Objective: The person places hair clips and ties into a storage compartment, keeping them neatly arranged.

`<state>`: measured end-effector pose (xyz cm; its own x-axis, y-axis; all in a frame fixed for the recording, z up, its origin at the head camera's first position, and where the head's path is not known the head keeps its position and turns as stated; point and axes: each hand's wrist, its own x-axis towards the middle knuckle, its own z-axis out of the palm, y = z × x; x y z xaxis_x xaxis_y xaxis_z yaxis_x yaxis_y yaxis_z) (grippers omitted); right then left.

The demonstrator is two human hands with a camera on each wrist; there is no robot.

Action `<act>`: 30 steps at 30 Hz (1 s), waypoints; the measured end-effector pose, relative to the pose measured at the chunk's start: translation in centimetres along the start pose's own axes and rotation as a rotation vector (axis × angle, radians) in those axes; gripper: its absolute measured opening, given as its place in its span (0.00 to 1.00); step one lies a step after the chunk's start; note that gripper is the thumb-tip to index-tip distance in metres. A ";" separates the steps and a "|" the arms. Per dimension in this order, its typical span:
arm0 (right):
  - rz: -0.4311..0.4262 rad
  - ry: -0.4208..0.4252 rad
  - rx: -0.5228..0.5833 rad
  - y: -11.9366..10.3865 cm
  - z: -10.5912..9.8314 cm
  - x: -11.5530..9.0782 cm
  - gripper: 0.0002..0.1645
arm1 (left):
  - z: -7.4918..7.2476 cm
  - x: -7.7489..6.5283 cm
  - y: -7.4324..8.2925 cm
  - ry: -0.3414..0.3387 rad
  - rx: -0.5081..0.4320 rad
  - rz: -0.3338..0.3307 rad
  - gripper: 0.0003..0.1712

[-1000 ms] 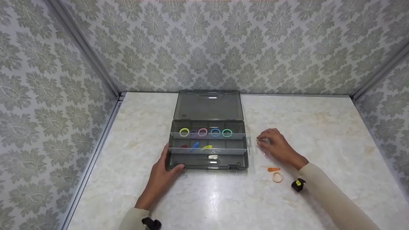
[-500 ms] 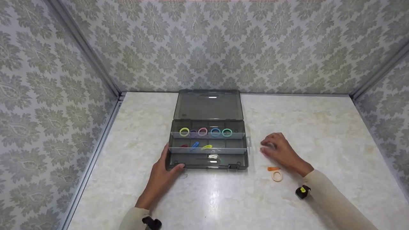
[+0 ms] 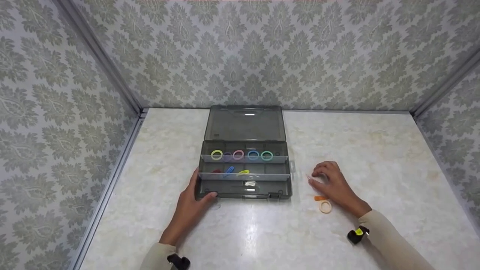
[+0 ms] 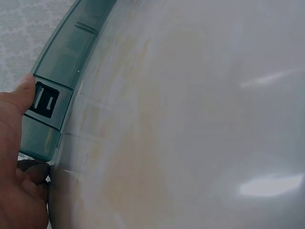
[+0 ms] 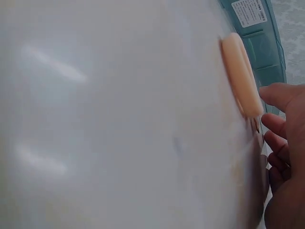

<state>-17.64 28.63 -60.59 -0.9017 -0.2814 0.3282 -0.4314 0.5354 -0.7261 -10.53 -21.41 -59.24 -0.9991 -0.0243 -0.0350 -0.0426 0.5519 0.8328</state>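
My left hand (image 3: 189, 204) grips the front left corner of a grey see-through compartment box (image 3: 243, 195), thumb on the front wall and fingers along the side. The lid (image 3: 245, 125) lies back. On the right, my right hand (image 3: 332, 182) is low over the table, thumb and index finger apart. At their tips shows a small pale pink hair clip (image 3: 308, 177), partly hidden by the thumb. Nearby lie an orange hair clip (image 3: 320, 198) and a peach hair tie (image 3: 325, 207). The right wrist view shows the hair tie (image 5: 240, 76) close to the thumb.
In the box's back row stand several ring hair ties, among them a yellow one (image 3: 216, 159) and a green one (image 3: 267, 159). The middle row holds a red, a blue (image 3: 229, 171) and a yellow clip (image 3: 243, 172). Patterned walls enclose the table.
My right hand has shifted a little toward me and to the right, its thumb and index finger spreading around the pink clip. My left hand has stayed on the box.
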 end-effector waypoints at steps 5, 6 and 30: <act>-0.027 0.041 0.000 0.2 0.6 -0.3 0.11 | 0.1 0.0 0.0 -0.007 -0.006 -0.001 0.64; -0.034 0.047 -0.003 0.2 0.6 -0.3 0.12 | 0.0 0.0 0.0 -0.006 -0.009 -0.004 0.64; -0.057 0.067 0.014 0.6 0.7 -0.1 0.09 | 0.1 0.1 -0.2 -0.013 0.003 -0.009 0.64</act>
<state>-17.81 28.45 -61.51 -0.8756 -0.2576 0.4086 -0.4824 0.5084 -0.7133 -10.65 -21.44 -59.48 -0.9986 -0.0183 -0.0495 -0.0513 0.5540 0.8309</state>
